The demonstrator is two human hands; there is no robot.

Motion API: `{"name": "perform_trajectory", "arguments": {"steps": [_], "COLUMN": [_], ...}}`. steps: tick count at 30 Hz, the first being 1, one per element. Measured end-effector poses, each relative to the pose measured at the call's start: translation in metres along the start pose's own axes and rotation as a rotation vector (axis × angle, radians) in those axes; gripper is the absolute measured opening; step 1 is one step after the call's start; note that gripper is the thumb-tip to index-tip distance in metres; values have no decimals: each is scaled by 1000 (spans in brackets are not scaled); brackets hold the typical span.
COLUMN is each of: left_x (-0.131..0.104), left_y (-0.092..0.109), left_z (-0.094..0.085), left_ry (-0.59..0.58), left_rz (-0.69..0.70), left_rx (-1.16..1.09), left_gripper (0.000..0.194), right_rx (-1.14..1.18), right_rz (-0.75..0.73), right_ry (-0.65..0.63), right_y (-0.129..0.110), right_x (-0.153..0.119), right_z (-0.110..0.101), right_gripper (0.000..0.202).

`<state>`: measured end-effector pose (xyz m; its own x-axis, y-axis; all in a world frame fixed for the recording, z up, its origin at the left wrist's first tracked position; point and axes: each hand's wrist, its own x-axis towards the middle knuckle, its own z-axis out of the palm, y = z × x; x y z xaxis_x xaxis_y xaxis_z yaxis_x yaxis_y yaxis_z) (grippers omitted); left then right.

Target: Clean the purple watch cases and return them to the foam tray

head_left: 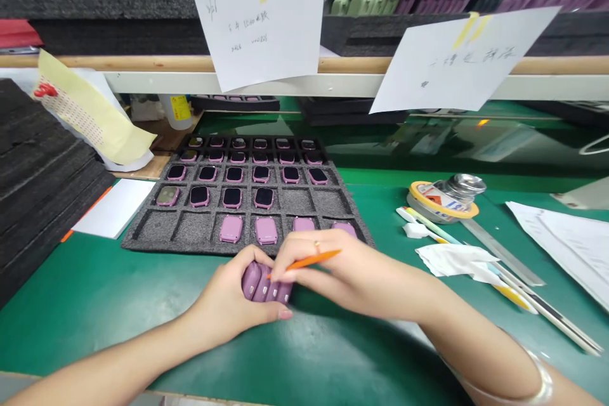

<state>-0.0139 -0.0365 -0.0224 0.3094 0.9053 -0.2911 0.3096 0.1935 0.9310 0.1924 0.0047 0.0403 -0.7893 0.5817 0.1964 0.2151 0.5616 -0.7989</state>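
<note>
My left hand (pixel 233 301) is wrapped round a row of several purple watch cases (pixel 261 288), stood on edge side by side just above the green table. Between the fingers of my right hand (pixel 328 266) is a pointed orange stick (pixel 316 259), its tip touching or very close to the cases. Behind both hands lies a black foam tray (pixel 162 228) with square pockets. Its front row has pink-purple watch cases (pixel 231 228) lying face down, two of them partly covered by my right hand. Farther rows hold purple watches with dark screens (pixel 233 198).
On the right are a roll of yellow-edged tape (pixel 423 203), a metal-capped jar (pixel 465 187), a white tissue (pixel 457 261), a steel ruler (pixel 504 254) and paper sheets (pixel 566 241). Stacked black foam (pixel 42 190) stands left. A shelf (pixel 352 79) with hanging notes crosses behind.
</note>
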Motion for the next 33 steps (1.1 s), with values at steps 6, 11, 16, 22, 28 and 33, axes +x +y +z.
{"name": "perform_trajectory", "arguments": {"steps": [6,11,16,22,28,33], "left_x": [-8,-12,-15,-15,-10,-9], "left_y": [13,16,14,15,9,5], "left_z": [-3,-2,-3,-7,-4,0], "left_ry": [209,205,212,215,232,223], "left_rz": [19,24,28,-5,-13,-28], "left_rx": [10,-62,-66,71,58,32], "left_gripper": [41,42,42,40,45,43], "right_rx": [-118,-544,-614,-671,-802,-762], "right_rz": [386,811,937,999,1088,1068], "right_ry": [520,460,379,521,665,590], "right_y": [12,50,72,71,58,62], "right_x": [-49,-92,-109,-122,-144,-147], "right_z": [-34,-40,-24,-40,-67,-60], "right_gripper": [42,51,37,37,32,25]}}
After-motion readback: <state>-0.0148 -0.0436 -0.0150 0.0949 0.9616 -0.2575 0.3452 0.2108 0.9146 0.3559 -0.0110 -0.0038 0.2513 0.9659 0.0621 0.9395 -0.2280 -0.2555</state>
